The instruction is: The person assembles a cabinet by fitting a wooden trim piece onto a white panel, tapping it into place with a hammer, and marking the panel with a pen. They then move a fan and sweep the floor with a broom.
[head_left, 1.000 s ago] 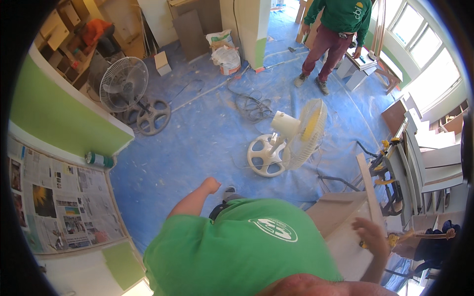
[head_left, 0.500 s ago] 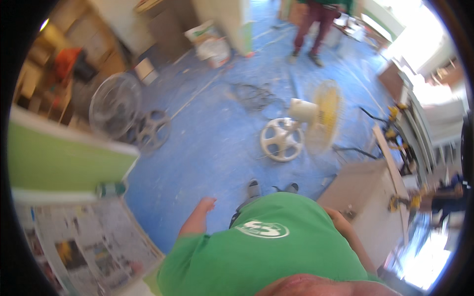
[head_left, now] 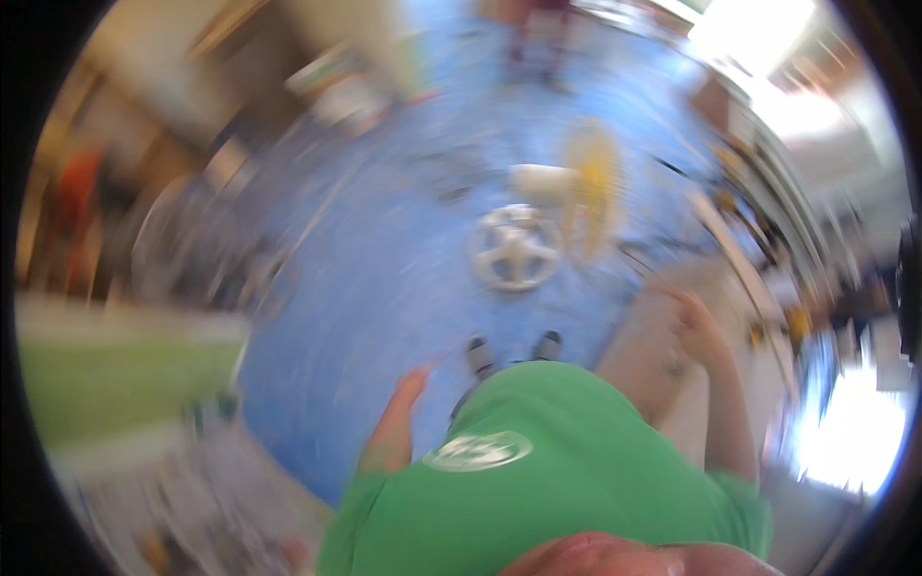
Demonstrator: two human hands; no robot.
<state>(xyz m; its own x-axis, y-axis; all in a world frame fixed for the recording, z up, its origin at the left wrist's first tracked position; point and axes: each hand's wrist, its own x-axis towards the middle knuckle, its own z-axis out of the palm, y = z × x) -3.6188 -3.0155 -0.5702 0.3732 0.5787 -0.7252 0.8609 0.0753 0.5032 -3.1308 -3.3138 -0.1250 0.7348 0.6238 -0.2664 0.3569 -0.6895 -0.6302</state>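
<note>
Hanging at my left side, my left hand [head_left: 413, 381] is smeared by motion, and its fingers are unclear. Nothing shows in it. My right hand [head_left: 696, 326] is raised over the large tan box [head_left: 658, 350] on my right. At least one of its fingers stretches out toward the box's far corner, and I see nothing in the grip. Whether it touches the box I cannot tell. Ahead of my feet stands a fan with a white ring-shaped base [head_left: 519, 248], a white motor housing [head_left: 545, 180] and a yellow round grille [head_left: 595, 187].
Blue sheeting [head_left: 336, 317] covers the floor. A blurred clear fan [head_left: 178, 240] stands at the left, beyond a low green wall [head_left: 125, 379]. Newspaper [head_left: 202, 499] lies at the near left. A person [head_left: 543, 43] stands far ahead. Boards [head_left: 783, 226] line the right side.
My right hand has come up from beside my body to over the tan box. The view has shifted and blurred. The left arm still hangs at my side.
</note>
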